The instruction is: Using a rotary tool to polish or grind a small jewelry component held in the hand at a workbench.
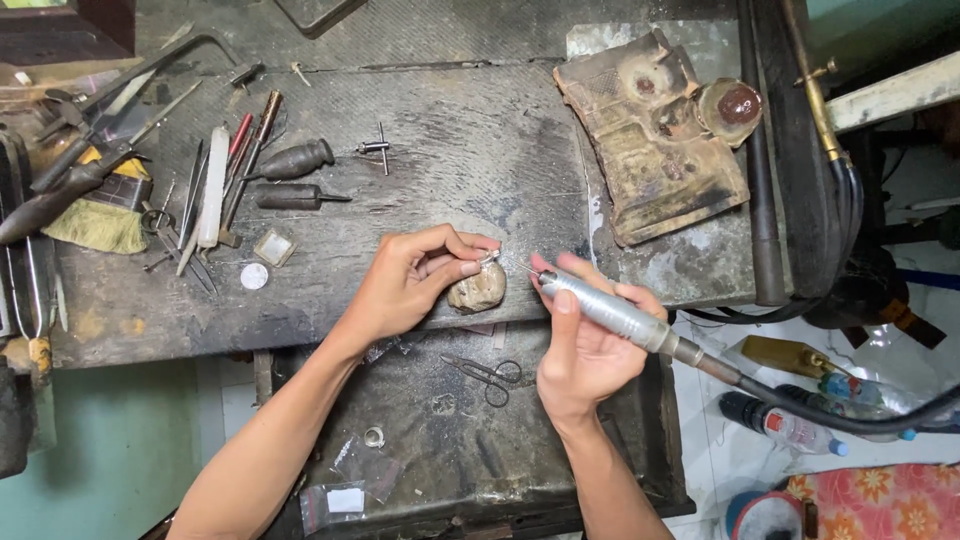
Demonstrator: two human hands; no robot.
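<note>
So the left hand (415, 280) is pinching a tiny silvery piece (490, 256) between thumb and fingertips, right on top of the worn bench peg (478, 288). Right hand (585, 350), just right of the peg, is wrapped around a silver rotary handpiece (610, 312), its thin tip pointing at the piece. Small scissors (492, 375) lie in the tray below the peg.

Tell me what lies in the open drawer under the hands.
In the drawer: scissors, a small ring and clear plastic bags. The left hand, right hand and both forearms cover parts of it, so anything beneath them stays unseen.
</note>
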